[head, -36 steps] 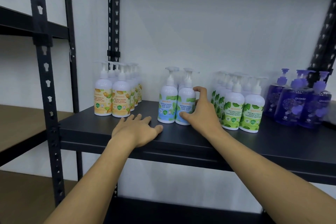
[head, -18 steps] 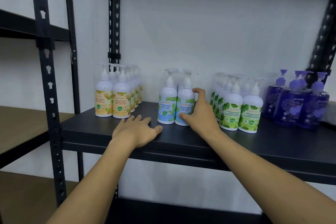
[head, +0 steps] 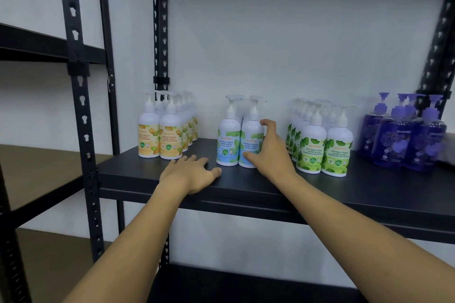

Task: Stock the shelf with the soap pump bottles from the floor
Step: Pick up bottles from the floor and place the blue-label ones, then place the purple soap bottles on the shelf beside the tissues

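Observation:
Two blue-labelled pump bottles stand side by side at the middle of the black shelf [head: 246,187]. My right hand [head: 269,152] grips the right blue bottle [head: 251,140], thumb on its front near the base and fingers curled round its right side. The left blue bottle [head: 227,142] touches it. My left hand [head: 190,172] rests flat on the shelf in front of the bottles, fingers spread and holding nothing.
Orange-labelled bottles [head: 160,138] stand in rows at the shelf's left, green-labelled bottles [head: 322,150] to the right of my right hand, purple bottles [head: 403,138] at the far right. Black uprights [head: 81,106] frame the rack. A wooden shelf [head: 37,170] lies to the left.
Both hands stay where they were; the right one keeps its hold on the right blue bottle. Only the camera has shifted slightly.

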A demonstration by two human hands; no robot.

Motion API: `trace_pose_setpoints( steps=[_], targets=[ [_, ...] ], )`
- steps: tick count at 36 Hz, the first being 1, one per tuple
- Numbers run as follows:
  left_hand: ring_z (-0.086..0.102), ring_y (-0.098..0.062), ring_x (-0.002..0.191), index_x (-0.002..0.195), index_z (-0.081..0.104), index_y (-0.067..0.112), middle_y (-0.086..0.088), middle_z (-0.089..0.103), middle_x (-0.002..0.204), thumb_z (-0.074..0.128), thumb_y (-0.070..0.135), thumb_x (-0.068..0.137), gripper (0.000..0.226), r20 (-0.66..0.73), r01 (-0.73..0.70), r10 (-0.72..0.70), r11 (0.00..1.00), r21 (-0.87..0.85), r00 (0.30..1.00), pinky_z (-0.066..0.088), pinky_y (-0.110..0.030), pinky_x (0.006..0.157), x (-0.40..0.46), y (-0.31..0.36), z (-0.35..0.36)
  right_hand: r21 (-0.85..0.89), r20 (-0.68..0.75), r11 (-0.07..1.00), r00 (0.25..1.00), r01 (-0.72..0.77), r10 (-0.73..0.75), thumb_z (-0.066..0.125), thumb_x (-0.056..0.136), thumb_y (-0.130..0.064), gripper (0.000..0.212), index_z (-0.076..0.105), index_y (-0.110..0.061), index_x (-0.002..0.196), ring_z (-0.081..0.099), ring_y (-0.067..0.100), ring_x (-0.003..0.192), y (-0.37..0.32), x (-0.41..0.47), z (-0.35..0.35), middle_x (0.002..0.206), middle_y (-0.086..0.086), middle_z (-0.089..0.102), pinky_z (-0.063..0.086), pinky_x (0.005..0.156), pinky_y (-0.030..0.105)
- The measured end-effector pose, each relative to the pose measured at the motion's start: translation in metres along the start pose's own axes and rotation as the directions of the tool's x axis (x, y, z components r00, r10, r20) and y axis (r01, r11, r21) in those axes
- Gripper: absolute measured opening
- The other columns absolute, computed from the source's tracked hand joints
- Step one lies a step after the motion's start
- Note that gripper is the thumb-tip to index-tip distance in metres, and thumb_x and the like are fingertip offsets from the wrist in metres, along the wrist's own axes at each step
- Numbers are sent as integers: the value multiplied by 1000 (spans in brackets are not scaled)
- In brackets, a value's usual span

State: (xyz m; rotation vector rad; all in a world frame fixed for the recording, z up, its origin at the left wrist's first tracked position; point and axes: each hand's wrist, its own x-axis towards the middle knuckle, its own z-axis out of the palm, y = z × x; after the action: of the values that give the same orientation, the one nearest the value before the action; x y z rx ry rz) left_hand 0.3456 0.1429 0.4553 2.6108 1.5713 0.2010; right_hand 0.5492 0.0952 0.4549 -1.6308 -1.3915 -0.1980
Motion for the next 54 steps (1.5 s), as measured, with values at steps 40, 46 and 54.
trace_pose_setpoints(
  steps=[40,46,54],
  targets=[
    [49,-18,114,121,64,25,7,63,118,47,37,97,32,-383,-789,707,605,-109,595,43,-36,92,-104,362,71,-639,101,737,926,-220,365,62,92,-44,41,58,-28,130,57,13,113,148,-217,-367,126,-8,61,49,94,34],
    [44,-14,123,123,65,24,8,60,126,47,33,97,32,-407,-887,795,451,-99,449,29,-33,107,-139,436,130,-672,8,609,817,-422,576,60,93,-49,47,53,-31,136,58,13,116,204,-313,-413,133,-10,56,50,96,35],
    [46,-19,123,130,57,23,3,58,131,44,34,98,37,-105,-930,930,336,-147,353,40,-38,101,-183,509,236,-699,-76,414,637,-583,767,58,93,-46,45,51,-30,135,60,20,114,274,-441,-429,134,-3,58,52,89,39]
  ],
)
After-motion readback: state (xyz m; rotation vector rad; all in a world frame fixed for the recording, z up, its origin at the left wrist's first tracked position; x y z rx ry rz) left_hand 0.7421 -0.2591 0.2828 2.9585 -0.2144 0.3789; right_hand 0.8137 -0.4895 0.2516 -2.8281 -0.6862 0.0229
